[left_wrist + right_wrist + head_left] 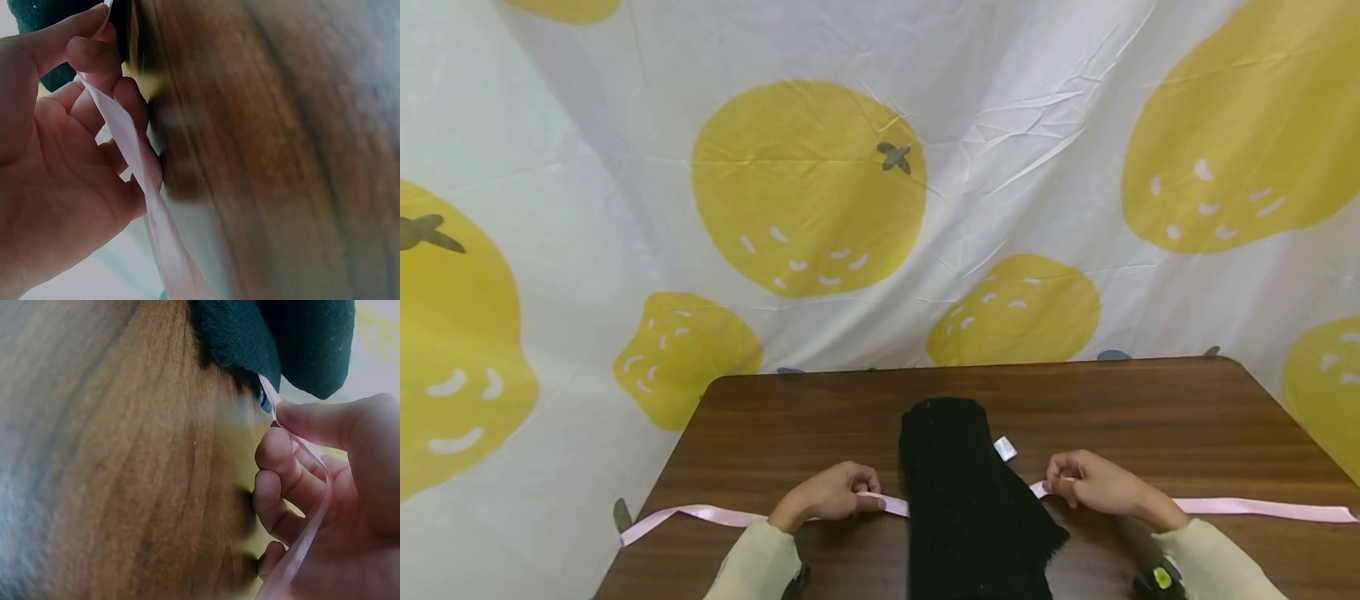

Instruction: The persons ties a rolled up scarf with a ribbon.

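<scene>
A black folded cloth with a fuzzy knit look lies lengthwise on the table, its lower right corner fanned out. A pink satin ribbon runs crosswise and passes beneath it, so its middle is hidden. On the left of the cloth, my left hand pinches the ribbon between thumb and fingertips; in the left wrist view the ribbon trails down across the fingers. My right hand pinches the ribbon on the other side, close to the cloth's edge. There the ribbon hangs across the palm.
The brown wood-grain table has rounded far corners. Beside the cloth shows a small white tag. Behind the table hangs a white curtain with yellow fruit prints. The ribbon's ends stretch out toward the left and right table edges.
</scene>
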Tool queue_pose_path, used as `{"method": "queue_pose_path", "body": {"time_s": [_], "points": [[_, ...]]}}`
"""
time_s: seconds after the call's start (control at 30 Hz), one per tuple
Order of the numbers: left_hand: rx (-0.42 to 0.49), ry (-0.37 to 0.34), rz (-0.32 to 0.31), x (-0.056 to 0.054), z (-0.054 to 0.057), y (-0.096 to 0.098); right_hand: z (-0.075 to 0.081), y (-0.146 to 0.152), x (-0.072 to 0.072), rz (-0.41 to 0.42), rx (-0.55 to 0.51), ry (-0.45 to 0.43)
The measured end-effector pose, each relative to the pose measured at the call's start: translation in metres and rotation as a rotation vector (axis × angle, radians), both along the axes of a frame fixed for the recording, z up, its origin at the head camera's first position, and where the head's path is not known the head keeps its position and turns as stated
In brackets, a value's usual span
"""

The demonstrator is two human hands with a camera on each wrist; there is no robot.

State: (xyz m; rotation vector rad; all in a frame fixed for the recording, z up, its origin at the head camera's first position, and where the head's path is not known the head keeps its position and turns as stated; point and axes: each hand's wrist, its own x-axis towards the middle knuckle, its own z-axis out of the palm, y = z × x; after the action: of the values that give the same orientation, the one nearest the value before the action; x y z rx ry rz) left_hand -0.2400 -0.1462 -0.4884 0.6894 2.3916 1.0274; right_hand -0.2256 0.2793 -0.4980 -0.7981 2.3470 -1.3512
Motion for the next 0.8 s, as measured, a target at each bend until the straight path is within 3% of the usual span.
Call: {"method": "queue_pose_path", "body": {"time_s": [0.33,0.5,0.8], "points": [[-0.044,0.059,0.006,-0.002,0.003,-0.004,0.001,0.002,0.000,-0.093,0.003,-0.044],[-0.055,0.109,0.044,-0.001,0.007,-0.006,0.001,0.008,0.000,-0.059,0.018,-0.073],[0.026,0.065,0.070,-0.002,0.009,-0.009,0.004,0.014,-0.001,0.014,0.030,-0.085]]}}
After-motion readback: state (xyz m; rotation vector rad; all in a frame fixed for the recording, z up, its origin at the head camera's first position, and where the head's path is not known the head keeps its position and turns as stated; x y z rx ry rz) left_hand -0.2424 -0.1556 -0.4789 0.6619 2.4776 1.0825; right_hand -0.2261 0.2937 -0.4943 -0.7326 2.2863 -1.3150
